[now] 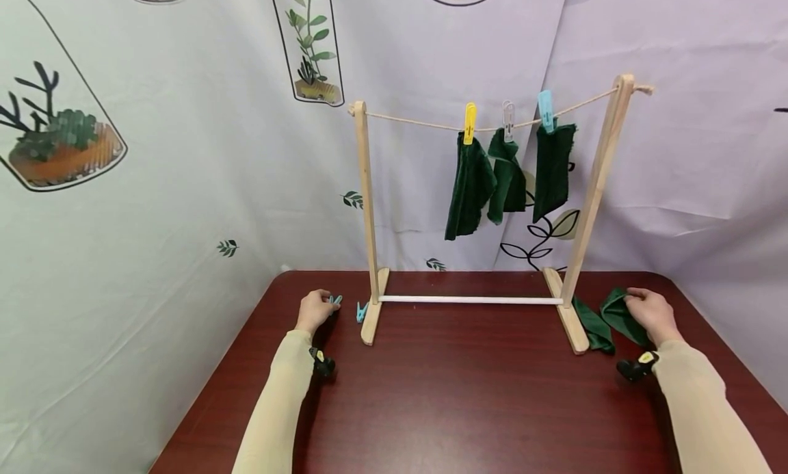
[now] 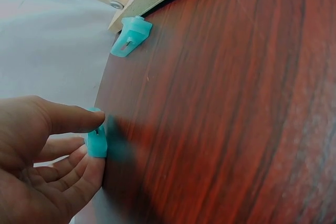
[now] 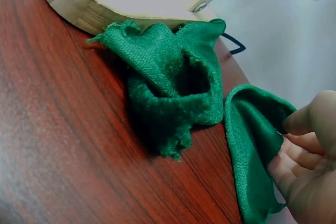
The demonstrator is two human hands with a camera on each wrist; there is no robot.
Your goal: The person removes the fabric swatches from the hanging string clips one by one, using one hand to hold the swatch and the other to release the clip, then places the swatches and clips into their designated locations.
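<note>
At the table's left side my left hand [image 1: 315, 310] pinches a light-blue clothespin [image 2: 97, 139] between thumb and fingers. Another light-blue clothespin [image 1: 361, 312] lies beside the rack's left foot, also seen in the left wrist view. Over on the right, my right hand [image 1: 652, 315] grips the edge of a green cloth [image 3: 252, 140], thumb on one side and fingers on the other. A second green cloth [image 3: 173, 72] lies crumpled against the rack's right foot. Three green cloths hang on the line: one under a yellow clothespin [image 1: 470, 123], one under a clear clothespin [image 1: 508, 121], one under a blue clothespin [image 1: 545, 111].
A wooden drying rack [image 1: 367, 207] stands at the back of the dark red table [image 1: 480, 399], with a rope [image 1: 418, 123] strung between its posts and a white bar [image 1: 470, 299] low across. Behind it hangs a printed fabric backdrop [image 1: 185, 255].
</note>
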